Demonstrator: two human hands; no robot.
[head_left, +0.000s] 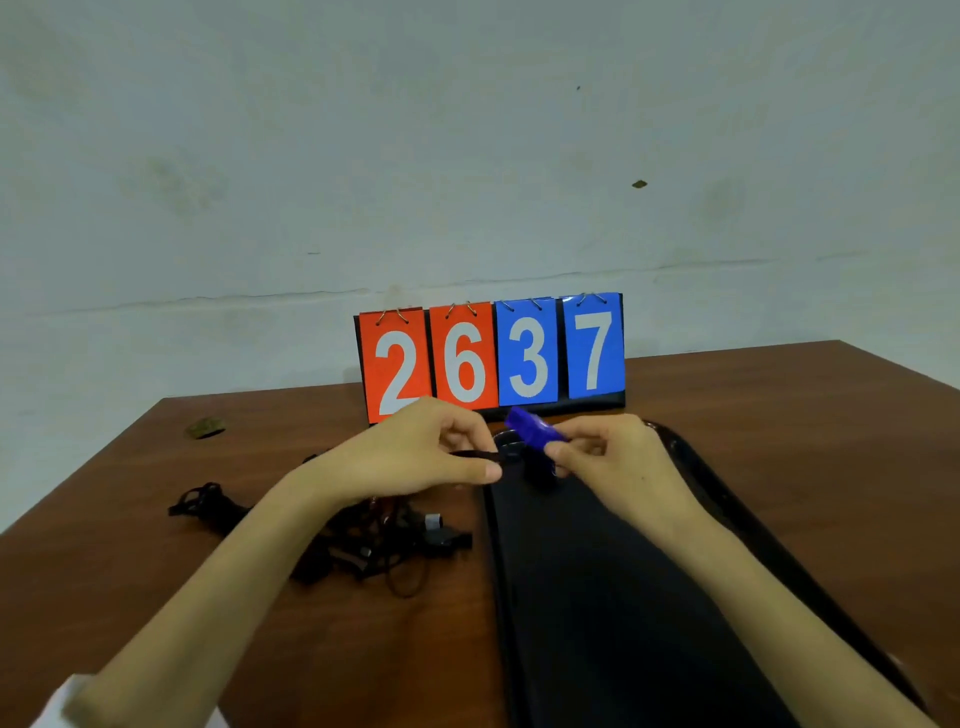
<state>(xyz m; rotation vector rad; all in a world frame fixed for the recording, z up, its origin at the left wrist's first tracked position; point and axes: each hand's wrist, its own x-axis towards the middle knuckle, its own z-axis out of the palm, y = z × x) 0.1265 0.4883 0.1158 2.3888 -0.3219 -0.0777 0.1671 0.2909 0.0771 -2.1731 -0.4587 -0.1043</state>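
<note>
Both of my hands are meeting over the far end of the black case (597, 597), just in front of the flip scoreboard (493, 358). My left hand (415, 457) is pinching a thin black cord (475, 454) between the thumb and the curled fingers, with the thumb pointing right toward the other hand. My right hand (618, 462) is gripping a small blue plastic piece (532, 428). Its fingers (574, 451) are curling round the near end, while the far end is sticking up and to the left, tilted above the case. The cord is running from my left fingertips toward the blue piece, but I cannot tell whether the two are joined, as the dark shapes beneath the piece are blurring together.

The case is lying lengthwise on the brown wooden table (779, 415), stretching from under my right forearm up to the hands. Just beside it, under my left forearm, a tangle of black cords (363, 540) with a small grey part is lying on the table. The scoreboard is standing upright at the back of the table, showing 2 and 6 on red cards, 3 and 7 on blue. A small brownish scrap (205, 428) is lying well apart from everything, near the table's left edge.
</note>
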